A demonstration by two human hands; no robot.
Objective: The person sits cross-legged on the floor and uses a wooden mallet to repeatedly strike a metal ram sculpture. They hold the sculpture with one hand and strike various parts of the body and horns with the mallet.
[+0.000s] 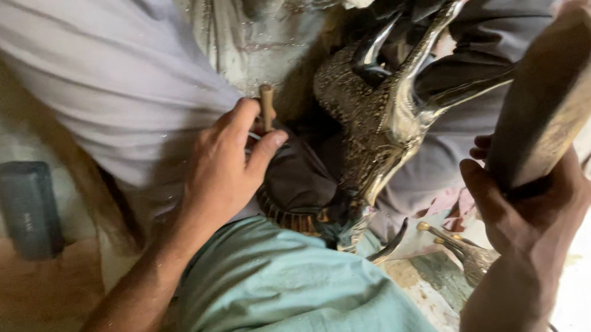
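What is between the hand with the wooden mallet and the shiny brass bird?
Nothing visible blocks it. The right hand holds the wooden mallet up beside the brass bird figure, with only open space between them. The left hand holds a small wooden-handled tool by the bird's other side.

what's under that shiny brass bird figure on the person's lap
The brass bird figure lies on a dark cloth over the lap. The left hand presses a small tool beside it; the right hand holds a wooden mallet. The bird's underside is hidden.
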